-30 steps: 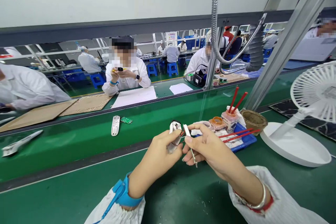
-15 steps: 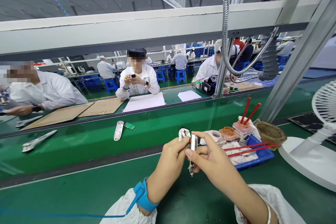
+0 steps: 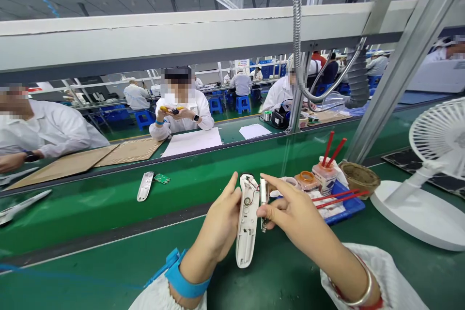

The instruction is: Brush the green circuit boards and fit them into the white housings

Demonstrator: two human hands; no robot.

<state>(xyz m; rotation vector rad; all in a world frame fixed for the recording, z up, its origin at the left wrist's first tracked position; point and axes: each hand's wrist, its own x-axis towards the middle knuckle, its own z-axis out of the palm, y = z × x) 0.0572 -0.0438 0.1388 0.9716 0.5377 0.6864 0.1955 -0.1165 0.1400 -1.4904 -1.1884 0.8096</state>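
Observation:
My left hand (image 3: pixel 220 225) grips a long white plastic shell (image 3: pixel 247 223) upright, its open inner side facing me, with thin red wires near its top. My right hand (image 3: pixel 290 210) pinches a small narrow metal-edged part (image 3: pixel 264 203) against the shell's right edge, index finger stretched toward the shell's top. A blue strap (image 3: pixel 181 276) is on my left wrist and a bangle on my right. Both hands hover over the green bench.
A second white shell (image 3: pixel 145 185) and a small green circuit board (image 3: pixel 162 178) lie on the conveyor belt (image 3: pixel 90 203). A blue tray (image 3: pixel 345 206) with red sticks, small pots, a brown basket (image 3: pixel 358 178) and a white fan (image 3: pixel 432 164) stand right. Other workers sit opposite.
My left hand has turned the white shell so its full length stands upright facing me. The right hand has brought the narrow part alongside its right edge.

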